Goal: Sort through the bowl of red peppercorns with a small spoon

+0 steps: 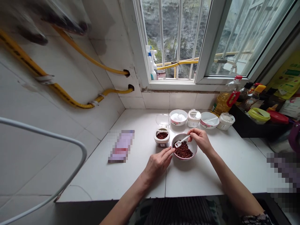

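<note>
Clock reference: the centre of the round white ceramic bowl with a pink rim (193,145); 12 o'clock points to the window (178,40). The bowl stands upright on the white tiled countertop (140,184) and contains dark red-brown dried grains (184,152).

Right hand (201,139): positioned at 2 o'clock. Thumb and fingers are clamped on the handle end of the small white plastic spoon (185,139). The spoon slants down toward 9 o'clock, its scoop above the grains; contact with them cannot be confirmed.

Left hand (159,163): positioned at 8 o'clock. Fingers are extended and lie together, tips at the bowl's rim. Whether the thumb clamps the wall cannot be told.

Surrounding items:
- 10 o'clock, just beside the bowl: round white-and-clear seasoning jar (161,142), holding similar grains, its transparent lid (163,119) raised.
- Between 11 and 12 o'clock: white floral bowl (179,123) with white powder (178,117).
- Between 12 and 1 o'clock: lidded white jar (194,120).
- Between 1 and 2 o'clock: second floral bowl (209,126).
- 2 o'clock: another lidded jar (226,122).
- 9 o'clock, well apart: pixelated purple packet (121,147).
</note>
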A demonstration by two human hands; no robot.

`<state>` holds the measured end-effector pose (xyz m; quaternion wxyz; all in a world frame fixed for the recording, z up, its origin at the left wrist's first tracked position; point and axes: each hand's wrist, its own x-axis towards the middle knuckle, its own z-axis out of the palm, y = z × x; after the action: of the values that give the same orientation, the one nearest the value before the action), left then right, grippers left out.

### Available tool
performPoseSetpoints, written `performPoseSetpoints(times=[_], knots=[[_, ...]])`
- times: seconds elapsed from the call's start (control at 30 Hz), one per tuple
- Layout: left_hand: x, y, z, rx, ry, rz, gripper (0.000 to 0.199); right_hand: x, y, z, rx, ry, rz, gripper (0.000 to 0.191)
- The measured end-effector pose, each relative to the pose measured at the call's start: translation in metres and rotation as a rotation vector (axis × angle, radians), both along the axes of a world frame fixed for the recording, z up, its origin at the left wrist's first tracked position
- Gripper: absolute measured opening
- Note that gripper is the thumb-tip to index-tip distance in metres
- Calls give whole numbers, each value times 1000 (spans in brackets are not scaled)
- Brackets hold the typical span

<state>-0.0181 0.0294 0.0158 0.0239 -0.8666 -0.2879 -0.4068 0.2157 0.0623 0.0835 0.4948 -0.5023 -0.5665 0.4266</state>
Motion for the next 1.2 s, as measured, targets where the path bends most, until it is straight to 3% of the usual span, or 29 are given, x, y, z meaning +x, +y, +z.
performPoseSetpoints(times=[0.17, 0.4, 0.53, 0.63, 0.87, 1.0, 1.2], knots=[[-1, 0, -1, -4, 6, 2, 30, -20, 0, 13, 216, -31, -13, 17], [0, 2, -8, -11, 5, 13, 31, -57, -2, 5, 708, -567, 10, 18], [0, 2, -7, 0, 11, 12, 31, -52, -2, 7, 849, -638, -41, 20], [1, 1, -4, 16, 13, 21, 29, -35, -2, 17, 857, -634, -61, 16], [0, 1, 2, 17, 3, 10, 28, 8, 2, 35, 663, -840, 45, 17], [-1, 1, 1, -14, 10, 11, 29, 17, 8, 30, 617, -962, 80, 18], [-3, 0, -1, -31, 12, 4, 29, 19, 5, 14, 613, -977, 55, 18]])
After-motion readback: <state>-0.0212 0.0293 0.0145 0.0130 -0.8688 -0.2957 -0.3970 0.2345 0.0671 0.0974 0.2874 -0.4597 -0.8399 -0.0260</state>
